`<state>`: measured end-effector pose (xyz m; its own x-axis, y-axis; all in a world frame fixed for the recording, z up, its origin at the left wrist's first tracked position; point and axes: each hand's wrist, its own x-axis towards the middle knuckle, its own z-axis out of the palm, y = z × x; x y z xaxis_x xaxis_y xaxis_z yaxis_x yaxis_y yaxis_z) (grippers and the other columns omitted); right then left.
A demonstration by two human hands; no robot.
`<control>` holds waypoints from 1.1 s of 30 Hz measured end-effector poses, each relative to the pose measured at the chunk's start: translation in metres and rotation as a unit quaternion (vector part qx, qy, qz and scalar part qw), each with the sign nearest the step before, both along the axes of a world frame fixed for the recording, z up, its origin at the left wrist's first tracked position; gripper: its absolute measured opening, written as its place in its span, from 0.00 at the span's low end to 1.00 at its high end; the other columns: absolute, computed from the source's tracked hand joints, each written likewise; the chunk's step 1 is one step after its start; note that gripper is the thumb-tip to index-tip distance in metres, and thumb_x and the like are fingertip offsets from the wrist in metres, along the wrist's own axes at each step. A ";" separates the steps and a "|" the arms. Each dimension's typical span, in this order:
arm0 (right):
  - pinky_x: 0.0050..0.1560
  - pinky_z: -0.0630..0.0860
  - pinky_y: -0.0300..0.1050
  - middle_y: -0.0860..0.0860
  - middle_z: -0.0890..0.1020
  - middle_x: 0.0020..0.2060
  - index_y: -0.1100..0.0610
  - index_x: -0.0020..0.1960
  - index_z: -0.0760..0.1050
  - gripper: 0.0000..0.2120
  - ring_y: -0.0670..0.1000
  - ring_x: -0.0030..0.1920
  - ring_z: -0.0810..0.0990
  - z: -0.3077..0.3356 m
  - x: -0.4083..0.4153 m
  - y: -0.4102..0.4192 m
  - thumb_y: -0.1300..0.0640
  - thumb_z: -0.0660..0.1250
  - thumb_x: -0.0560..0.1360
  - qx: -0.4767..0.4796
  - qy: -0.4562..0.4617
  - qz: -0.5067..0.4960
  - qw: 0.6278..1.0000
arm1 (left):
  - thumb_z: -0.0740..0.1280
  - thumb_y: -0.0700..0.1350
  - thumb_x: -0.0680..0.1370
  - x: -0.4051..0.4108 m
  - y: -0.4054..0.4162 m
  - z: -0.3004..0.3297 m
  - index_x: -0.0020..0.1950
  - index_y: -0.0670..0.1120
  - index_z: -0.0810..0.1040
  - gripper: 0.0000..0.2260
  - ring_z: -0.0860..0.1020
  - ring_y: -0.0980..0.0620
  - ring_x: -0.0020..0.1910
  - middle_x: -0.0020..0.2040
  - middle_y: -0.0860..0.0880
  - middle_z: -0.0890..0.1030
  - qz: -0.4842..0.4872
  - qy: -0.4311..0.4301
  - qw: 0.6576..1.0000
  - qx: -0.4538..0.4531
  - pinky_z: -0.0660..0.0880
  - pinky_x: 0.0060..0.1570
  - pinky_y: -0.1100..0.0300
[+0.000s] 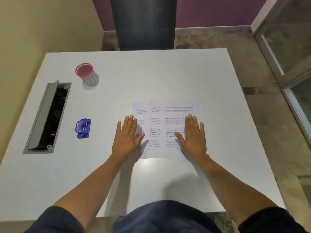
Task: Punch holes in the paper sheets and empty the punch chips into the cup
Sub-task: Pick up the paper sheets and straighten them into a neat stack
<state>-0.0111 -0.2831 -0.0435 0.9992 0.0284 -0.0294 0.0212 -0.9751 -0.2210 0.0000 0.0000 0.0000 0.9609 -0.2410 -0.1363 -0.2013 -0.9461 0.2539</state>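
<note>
Several printed paper sheets [164, 125] lie fanned and overlapping on the white table [168, 73], a little right of centre. My left hand [127, 137] rests flat, palm down, on the left edge of the sheets. Flat on their right side lies my right hand [193, 133], fingers spread. Neither hand holds anything. A small blue hole punch [83, 128] sits on the table to the left of my left hand, apart from it. Further back on the left stands a grey cup [87, 74] with a red rim and red inside.
An open grey cable tray [48, 116] with dark cables is sunk into the table along its left side. A dark chair back [143, 22] stands beyond the far edge. A beige wall runs on the left, glass panels on the right.
</note>
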 end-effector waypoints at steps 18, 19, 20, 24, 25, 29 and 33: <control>0.74 0.58 0.63 0.59 0.66 0.75 0.63 0.76 0.61 0.35 0.58 0.75 0.64 -0.054 -0.066 -0.002 0.38 0.51 0.79 -0.048 0.143 0.005 0.989 | 0.66 0.55 0.78 -0.051 -0.034 -0.064 0.65 0.37 0.71 0.25 0.72 0.38 0.61 0.63 0.41 0.74 0.091 0.117 0.988 -0.043 0.71 0.57 0.49; 0.74 0.59 0.63 0.59 0.66 0.75 0.63 0.76 0.61 0.35 0.58 0.75 0.64 -0.054 -0.065 -0.001 0.39 0.52 0.79 -0.047 0.147 0.003 0.988 | 0.67 0.54 0.77 -0.048 -0.039 -0.061 0.63 0.38 0.71 0.23 0.72 0.39 0.58 0.60 0.43 0.74 0.116 0.118 0.984 -0.063 0.72 0.55 0.49; 0.74 0.59 0.63 0.59 0.66 0.75 0.63 0.76 0.61 0.35 0.58 0.75 0.64 -0.054 -0.065 -0.001 0.39 0.53 0.78 -0.047 0.146 0.002 0.988 | 0.69 0.53 0.76 -0.045 -0.045 -0.059 0.62 0.38 0.71 0.23 0.71 0.40 0.58 0.59 0.43 0.73 0.147 0.124 0.978 -0.085 0.72 0.55 0.49; 0.75 0.56 0.62 0.59 0.65 0.76 0.62 0.77 0.59 0.36 0.58 0.76 0.62 -0.057 -0.065 -0.003 0.37 0.48 0.78 -0.048 0.145 0.005 0.988 | 0.73 0.50 0.74 -0.032 -0.066 -0.055 0.68 0.38 0.66 0.29 0.66 0.39 0.64 0.65 0.40 0.68 0.252 0.159 0.946 -0.128 0.71 0.59 0.48; 0.75 0.55 0.62 0.58 0.64 0.76 0.62 0.77 0.59 0.37 0.58 0.76 0.62 -0.058 -0.065 -0.003 0.37 0.47 0.78 -0.044 0.145 0.005 0.989 | 0.73 0.49 0.74 -0.030 -0.070 -0.055 0.69 0.38 0.65 0.30 0.66 0.39 0.65 0.66 0.40 0.68 0.268 0.165 0.940 -0.129 0.71 0.58 0.48; 0.75 0.54 0.63 0.59 0.63 0.77 0.63 0.77 0.57 0.37 0.59 0.77 0.61 -0.061 -0.065 -0.003 0.37 0.46 0.79 -0.029 0.140 0.007 0.990 | 0.75 0.44 0.72 -0.022 -0.079 -0.055 0.69 0.40 0.64 0.31 0.66 0.38 0.65 0.65 0.39 0.66 0.315 0.183 0.920 -0.144 0.72 0.57 0.47; 0.76 0.53 0.63 0.58 0.61 0.77 0.62 0.78 0.56 0.37 0.58 0.77 0.59 -0.062 -0.066 -0.004 0.37 0.45 0.79 -0.021 0.136 0.008 0.990 | 0.74 0.37 0.70 -0.019 -0.084 -0.057 0.68 0.40 0.65 0.30 0.72 0.37 0.59 0.63 0.38 0.66 0.346 0.189 0.898 -0.196 0.72 0.54 0.52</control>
